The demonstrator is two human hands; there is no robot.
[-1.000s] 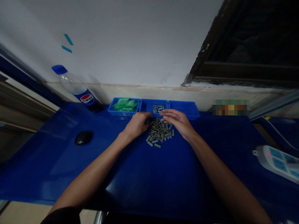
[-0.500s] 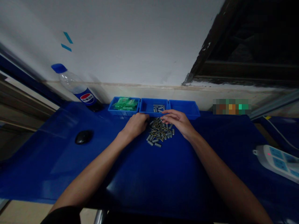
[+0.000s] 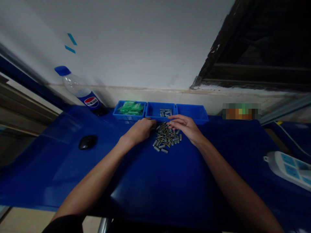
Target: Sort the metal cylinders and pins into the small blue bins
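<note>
Head view, and it's nearly all quiet: my left hand [image 3: 141, 131] is curled at the left edge of a pile of thin metal pieces [image 3: 164, 135] and grey cylinders [image 3: 164, 151], my right hand [image 3: 187, 127] loosely bent over the far right. They're apart; whether either grips anything, I can't tell. The pile on the worktop [image 3: 145, 184] looks unchanged, so the work stands level (the red light on the white power strip [image 3: 275, 161] has vanished, though).
</note>
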